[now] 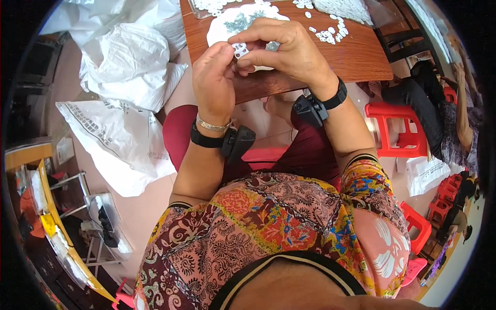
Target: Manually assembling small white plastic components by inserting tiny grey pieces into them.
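The left hand (213, 75) and right hand (290, 47) pinch a small white piece (239, 50) with dark spots between thumbs and fingertips, above the left part of the brown table (356, 67). A light, even grip should, in judgement, prevent slipping. The left hand points away; the other comes in from the right, knuckles arched.

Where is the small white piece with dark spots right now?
In the head view, upper part, just left of centre: the white piece is held between the left hand and right hand, near the brown table's front edge.
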A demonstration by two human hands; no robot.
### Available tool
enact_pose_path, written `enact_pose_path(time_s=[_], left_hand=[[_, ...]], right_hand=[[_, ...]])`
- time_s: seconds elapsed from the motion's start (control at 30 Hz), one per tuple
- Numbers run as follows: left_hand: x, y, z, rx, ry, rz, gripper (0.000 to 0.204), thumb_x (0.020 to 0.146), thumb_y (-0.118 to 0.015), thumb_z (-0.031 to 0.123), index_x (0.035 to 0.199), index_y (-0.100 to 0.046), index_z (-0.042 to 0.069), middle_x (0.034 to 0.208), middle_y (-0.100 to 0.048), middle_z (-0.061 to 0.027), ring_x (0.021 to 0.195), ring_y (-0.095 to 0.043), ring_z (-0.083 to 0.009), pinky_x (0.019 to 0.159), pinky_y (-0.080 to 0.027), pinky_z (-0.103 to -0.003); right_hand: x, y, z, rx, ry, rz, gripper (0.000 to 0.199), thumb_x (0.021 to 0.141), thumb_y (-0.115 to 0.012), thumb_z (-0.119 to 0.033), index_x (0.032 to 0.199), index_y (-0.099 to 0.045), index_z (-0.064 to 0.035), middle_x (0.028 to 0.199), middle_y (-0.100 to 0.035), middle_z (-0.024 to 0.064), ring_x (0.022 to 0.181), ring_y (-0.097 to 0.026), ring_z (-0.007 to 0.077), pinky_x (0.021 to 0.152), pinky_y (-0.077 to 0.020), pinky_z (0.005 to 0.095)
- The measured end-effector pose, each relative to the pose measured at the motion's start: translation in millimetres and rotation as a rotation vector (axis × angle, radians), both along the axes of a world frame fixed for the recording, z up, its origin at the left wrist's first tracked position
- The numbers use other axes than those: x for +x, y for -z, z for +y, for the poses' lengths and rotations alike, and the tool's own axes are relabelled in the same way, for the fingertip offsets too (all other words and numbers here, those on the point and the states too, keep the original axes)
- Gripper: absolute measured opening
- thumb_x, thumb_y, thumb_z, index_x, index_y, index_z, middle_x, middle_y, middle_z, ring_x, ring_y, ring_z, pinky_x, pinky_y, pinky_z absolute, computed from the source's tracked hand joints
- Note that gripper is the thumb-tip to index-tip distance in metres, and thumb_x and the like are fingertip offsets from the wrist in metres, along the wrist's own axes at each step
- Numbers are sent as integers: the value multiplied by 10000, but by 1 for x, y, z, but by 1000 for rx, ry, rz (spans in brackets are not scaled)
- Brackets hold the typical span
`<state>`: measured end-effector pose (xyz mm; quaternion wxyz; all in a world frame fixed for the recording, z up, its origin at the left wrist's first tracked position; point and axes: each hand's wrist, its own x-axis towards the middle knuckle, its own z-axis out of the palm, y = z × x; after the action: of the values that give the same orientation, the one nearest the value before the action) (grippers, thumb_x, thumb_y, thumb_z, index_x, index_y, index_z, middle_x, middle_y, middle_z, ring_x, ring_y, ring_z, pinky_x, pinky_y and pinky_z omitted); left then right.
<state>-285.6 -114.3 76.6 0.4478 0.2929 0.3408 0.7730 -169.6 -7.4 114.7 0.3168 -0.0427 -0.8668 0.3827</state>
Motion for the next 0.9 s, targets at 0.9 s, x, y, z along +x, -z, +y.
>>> enact_pose_path(time_s=[0.9], left_hand=[[2, 7, 0, 46, -77, 117, 284, 932, -448, 225, 758, -514, 10, 649, -494, -24, 602, -496, -99, 580, -379, -220]], right_hand=[[-3, -6, -7, 122, 6, 63, 190, 751, -719, -77, 931, -685, -28, 791, -656, 64, 667, -639, 147, 580, -496, 247]])
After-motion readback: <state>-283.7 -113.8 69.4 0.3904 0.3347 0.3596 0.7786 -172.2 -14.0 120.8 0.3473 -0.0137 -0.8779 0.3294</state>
